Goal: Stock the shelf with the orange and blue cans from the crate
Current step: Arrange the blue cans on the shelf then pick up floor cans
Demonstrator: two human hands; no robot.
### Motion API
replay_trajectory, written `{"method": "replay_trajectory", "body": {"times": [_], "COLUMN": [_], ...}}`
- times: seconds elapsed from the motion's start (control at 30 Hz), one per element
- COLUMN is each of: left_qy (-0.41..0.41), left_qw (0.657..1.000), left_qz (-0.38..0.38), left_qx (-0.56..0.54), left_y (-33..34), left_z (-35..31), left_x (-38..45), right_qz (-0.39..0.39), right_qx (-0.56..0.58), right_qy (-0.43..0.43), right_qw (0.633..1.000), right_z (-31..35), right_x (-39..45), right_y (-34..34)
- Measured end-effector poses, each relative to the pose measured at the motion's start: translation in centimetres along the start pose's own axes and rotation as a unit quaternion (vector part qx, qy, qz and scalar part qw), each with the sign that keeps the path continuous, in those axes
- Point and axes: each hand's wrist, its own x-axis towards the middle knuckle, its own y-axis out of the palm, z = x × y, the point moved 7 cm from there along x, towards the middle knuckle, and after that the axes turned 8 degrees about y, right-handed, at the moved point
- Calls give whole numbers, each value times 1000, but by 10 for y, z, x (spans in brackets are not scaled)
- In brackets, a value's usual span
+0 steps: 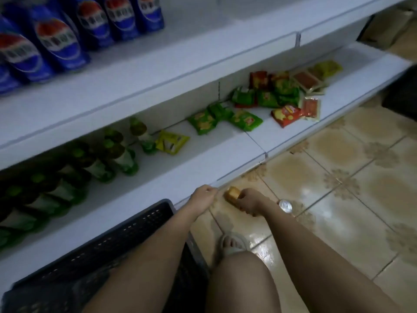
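Right hand (248, 201) gripping an orange can (232, 194) low over the tiled floor (338, 188), just in front of the bottom shelf (203, 154) edge, left hand (204, 194) curled beside it, empty, silver can top (285, 206) behind the right wrist, dark crate (126, 233) left of the shelf corner.

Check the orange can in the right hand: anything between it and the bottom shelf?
Nothing visible blocks it. The right hand grips the orange can low over the floor tiles, just off the front edge of the bottom shelf. The shelf stretch right behind that edge is bare; green bottles stand further left, snack packets further right.
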Motion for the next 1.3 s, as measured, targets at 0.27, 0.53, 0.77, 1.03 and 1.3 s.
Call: {"method": "replay_trajectory", "body": {"times": [0.27, 0.53, 0.77, 1.03, 1.3], "left_qy": [-130, -161, -186, -35, 25], "left_qw": [988, 982, 976, 998, 979], "left_qz": [49, 37, 4, -2, -113], "left_qx": [-66, -89, -115, -52, -167], "left_y": [94, 151, 147, 84, -30], "left_z": [104, 160, 181, 124, 45], "left_x": [110, 187, 188, 104, -30], "right_qz": [-79, -154, -194, -51, -10], "right_qx": [-75, -174, -160, 149, 253], "right_qy": [2, 34, 13, -54, -141], "right_qw": [994, 972, 968, 986, 957], "right_z": [-38, -53, -57, -21, 76], "right_x": [145, 238, 245, 141, -31], "right_y": [75, 105, 100, 86, 14]}}
